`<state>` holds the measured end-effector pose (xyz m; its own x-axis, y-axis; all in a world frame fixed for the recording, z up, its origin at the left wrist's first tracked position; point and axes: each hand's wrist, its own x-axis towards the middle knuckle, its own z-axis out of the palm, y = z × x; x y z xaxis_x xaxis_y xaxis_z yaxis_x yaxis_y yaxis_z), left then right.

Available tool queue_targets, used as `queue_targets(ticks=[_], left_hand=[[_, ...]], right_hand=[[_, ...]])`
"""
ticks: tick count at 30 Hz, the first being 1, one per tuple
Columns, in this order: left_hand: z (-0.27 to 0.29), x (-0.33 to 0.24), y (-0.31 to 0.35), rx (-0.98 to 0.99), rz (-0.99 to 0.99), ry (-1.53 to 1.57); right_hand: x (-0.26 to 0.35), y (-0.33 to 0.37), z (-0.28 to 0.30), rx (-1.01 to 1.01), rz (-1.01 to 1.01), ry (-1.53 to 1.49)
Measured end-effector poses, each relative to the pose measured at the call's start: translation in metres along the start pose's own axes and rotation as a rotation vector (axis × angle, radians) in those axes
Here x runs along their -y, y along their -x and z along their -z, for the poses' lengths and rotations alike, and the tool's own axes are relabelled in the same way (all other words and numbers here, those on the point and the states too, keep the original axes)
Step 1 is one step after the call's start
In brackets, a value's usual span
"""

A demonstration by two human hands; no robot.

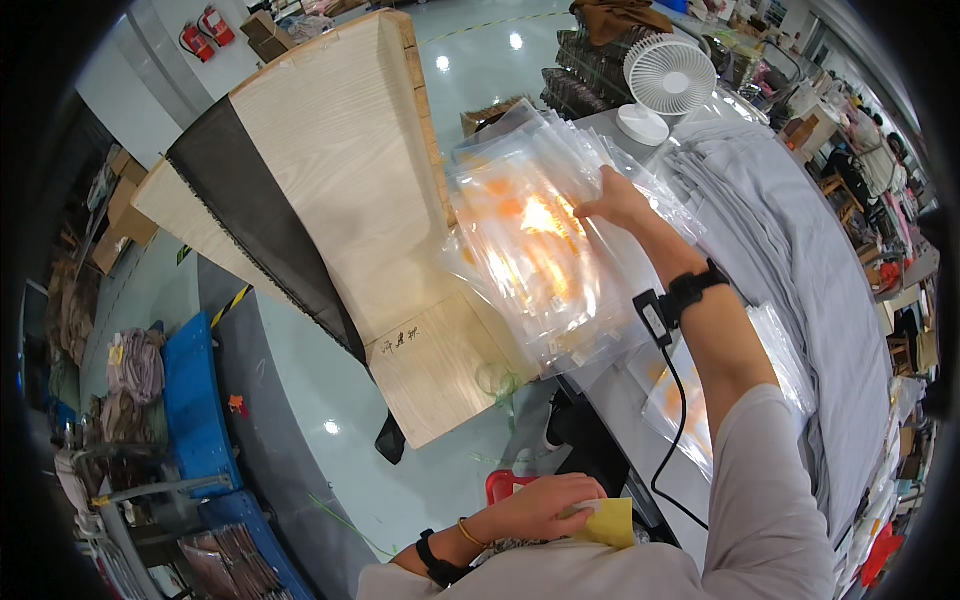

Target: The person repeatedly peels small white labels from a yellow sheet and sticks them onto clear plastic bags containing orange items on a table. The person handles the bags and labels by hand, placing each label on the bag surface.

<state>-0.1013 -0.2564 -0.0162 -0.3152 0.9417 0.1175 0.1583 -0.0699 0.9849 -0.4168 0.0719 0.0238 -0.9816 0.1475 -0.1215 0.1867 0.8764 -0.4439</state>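
My right hand (622,205) reaches forward to a stack of clear plastic bags (520,260) and grips it by its right side, thumb over the top layer. Strong light glares off the bags, and orange patches show on them. They lie partly across the right part of a pale wooden board (350,150). Close to my body, my left hand (555,505) is closed on a yellow piece of paper or card (608,523); its fingertips are partly hidden. A dark cloth piece (255,190) is spread along the board's left side.
Folded grey fabric (790,260) covers the table at right, with more plastic bags (775,350) beside it. A white fan (670,80) stands at the table's far end. Blue flatbed carts (195,400) and cloth bundles are on the left. A black cable hangs from my right wrist.
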Motion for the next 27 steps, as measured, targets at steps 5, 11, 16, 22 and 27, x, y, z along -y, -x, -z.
queue_targets(ticks=[5,11,16,22,27], left_hand=[[0.004,0.004,-0.024,0.013,-0.109,0.01],[0.029,0.0,-0.021,0.061,0.031,-0.055],[0.11,-0.046,-0.002,-0.243,0.03,-0.176],[0.213,-0.166,-0.005,-0.793,-0.009,-0.401],[0.118,-0.169,-0.053,-0.229,-0.129,-0.914]], right_hand=[[0.005,0.048,-0.009,-0.488,0.303,0.294],[-0.06,0.2,0.027,-0.303,0.476,0.199],[-0.203,0.4,0.071,-0.586,0.01,0.253],[-0.314,0.625,0.066,-0.59,-0.411,0.18],[-0.222,0.631,-0.01,-0.595,-0.332,-0.297]])
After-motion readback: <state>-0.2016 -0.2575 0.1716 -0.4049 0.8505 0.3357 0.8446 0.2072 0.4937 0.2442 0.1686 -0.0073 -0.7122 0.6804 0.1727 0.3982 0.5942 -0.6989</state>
